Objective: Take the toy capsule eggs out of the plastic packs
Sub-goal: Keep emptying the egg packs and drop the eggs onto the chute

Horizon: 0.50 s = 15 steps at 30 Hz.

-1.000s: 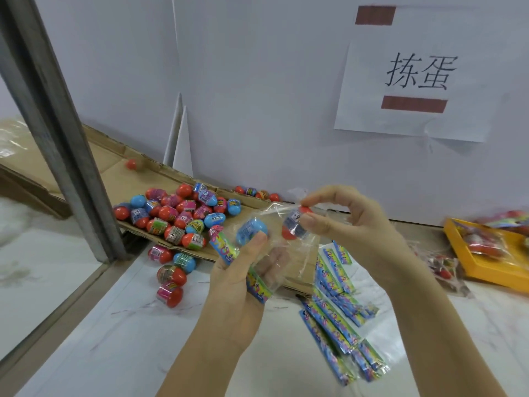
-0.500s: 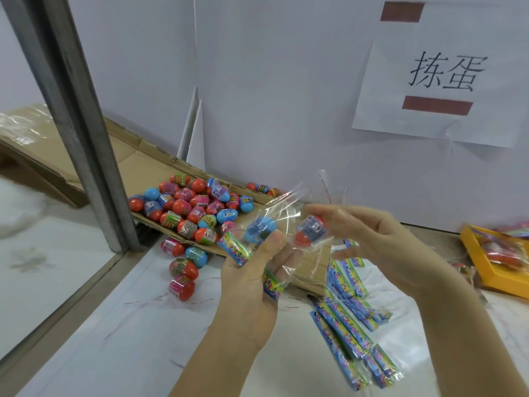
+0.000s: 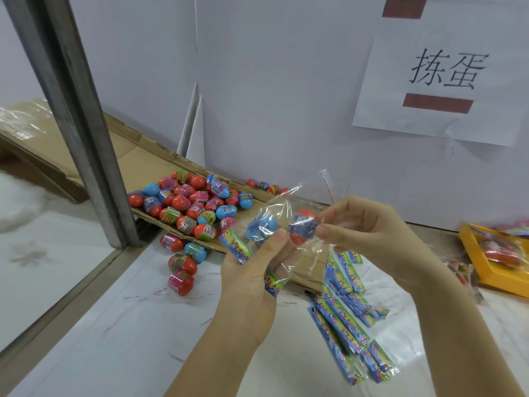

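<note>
My left hand (image 3: 252, 285) grips a clear plastic pack (image 3: 282, 213) by its colourful header card. A blue capsule egg (image 3: 262, 227) sits inside the pack under my left thumb. My right hand (image 3: 369, 233) pinches a red capsule egg (image 3: 303, 227) with a blue label, thumb and fingers on its right side, through the film at the pack's right part. Whether that egg is inside or outside the film is unclear.
Several loose red and blue capsule eggs (image 3: 189, 204) lie on flattened cardboard (image 3: 128, 156) at the left, a few on the white table (image 3: 120, 339). Empty packs with header cards (image 3: 349, 319) lie at lower right. A yellow tray (image 3: 498, 267) holds full packs. A metal post (image 3: 77, 110) stands left.
My right hand has lowered and turned from over the pack to its right side, still pinching the red egg. The left hand keeps its hold on the pack.
</note>
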Motion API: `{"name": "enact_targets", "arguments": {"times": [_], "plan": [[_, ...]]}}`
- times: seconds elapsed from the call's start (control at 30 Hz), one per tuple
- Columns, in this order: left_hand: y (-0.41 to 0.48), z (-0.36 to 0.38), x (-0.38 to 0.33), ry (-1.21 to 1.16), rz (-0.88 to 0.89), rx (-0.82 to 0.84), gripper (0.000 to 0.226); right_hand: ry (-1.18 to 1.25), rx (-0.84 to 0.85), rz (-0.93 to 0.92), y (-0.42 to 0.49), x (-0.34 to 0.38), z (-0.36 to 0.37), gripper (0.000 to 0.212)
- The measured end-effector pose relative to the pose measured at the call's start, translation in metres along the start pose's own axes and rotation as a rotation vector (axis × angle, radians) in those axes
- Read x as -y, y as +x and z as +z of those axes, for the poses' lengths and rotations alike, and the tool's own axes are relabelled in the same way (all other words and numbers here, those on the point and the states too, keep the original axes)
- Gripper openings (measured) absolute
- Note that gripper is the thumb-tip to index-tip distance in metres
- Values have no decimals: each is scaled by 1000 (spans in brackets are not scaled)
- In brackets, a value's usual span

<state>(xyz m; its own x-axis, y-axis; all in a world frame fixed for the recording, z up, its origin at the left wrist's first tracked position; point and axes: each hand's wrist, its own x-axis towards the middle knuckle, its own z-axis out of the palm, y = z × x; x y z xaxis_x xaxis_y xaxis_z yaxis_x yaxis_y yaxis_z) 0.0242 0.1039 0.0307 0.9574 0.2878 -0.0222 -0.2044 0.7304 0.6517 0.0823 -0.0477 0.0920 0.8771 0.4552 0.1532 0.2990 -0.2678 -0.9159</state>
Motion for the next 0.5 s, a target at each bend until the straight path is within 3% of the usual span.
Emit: {"name": "enact_targets", "arguments": {"times": [0.1, 0.3, 0.5], "plan": [[0, -1, 2, -12, 1, 2, 23, -13, -13, -16, 0, -2, -5, 37], [0, -1, 4, 0, -18, 9, 36, -55, 127, -50, -1, -2, -1, 31], [2, -3, 3, 9, -32, -9, 48, -103, -39, -43, 1, -4, 0, 38]]}}
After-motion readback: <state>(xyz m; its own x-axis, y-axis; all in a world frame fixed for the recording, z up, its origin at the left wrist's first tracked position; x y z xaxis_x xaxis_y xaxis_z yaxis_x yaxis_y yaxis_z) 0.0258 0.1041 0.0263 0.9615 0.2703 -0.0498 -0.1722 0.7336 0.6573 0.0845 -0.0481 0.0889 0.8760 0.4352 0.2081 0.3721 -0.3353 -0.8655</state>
